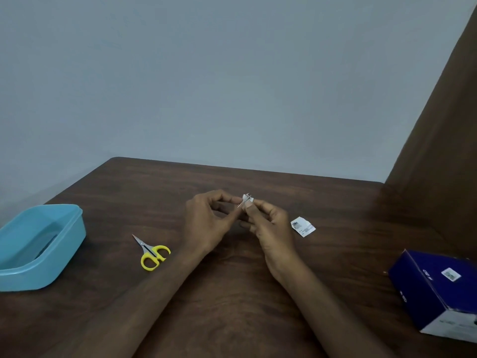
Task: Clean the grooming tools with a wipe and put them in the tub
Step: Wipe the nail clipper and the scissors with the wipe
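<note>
Over the middle of the brown table my two hands meet. My left hand (pixel 209 223) pinches a small thin metal tool (pixel 242 203) by one end. My right hand (pixel 271 228) pinches a small white wipe (pixel 248 198) wrapped round the tool's other end. What kind of tool it is I cannot tell. Small scissors (pixel 151 251) with yellow handles lie on the table left of my left forearm, blades pointing away. A light blue plastic tub (pixel 64 257) stands open at the far left; something dark lies inside it.
A torn white wipe sachet (pixel 303 226) lies right of my right hand. A dark blue cardboard box (pixel 438 288) sits at the table's right edge with another sachet on top. A brown curtain (pixel 444 140) hangs at the right. A grey wall stands behind the table.
</note>
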A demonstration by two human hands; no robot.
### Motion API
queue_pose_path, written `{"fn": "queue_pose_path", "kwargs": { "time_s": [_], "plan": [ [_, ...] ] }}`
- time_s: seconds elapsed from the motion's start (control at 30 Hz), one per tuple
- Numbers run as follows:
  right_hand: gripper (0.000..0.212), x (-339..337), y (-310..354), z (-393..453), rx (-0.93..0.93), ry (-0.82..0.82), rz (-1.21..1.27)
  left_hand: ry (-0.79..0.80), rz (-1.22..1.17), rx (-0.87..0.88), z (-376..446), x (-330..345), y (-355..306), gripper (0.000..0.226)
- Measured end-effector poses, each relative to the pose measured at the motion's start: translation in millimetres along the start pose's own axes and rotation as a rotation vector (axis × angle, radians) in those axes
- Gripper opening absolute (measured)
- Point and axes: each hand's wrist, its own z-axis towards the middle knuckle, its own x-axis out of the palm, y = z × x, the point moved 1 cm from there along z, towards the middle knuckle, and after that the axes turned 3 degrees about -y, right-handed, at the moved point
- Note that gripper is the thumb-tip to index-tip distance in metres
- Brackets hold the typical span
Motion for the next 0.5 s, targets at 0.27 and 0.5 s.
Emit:
{"fn": "queue_pose_path", "kwargs": {
  "time_s": [0.27, 0.5],
  "plan": [
    [0.014, -13, 4, 5, -0.188, -0.081, -0.321, 0.030, 0.125, 0.130, -1, 4, 0, 0.009],
    [0.009, -17, 5, 3, -0.324, -0.150, -0.541, 0.078, -0.012, 0.000, 2, -1, -1, 0.008]
  ]
}}
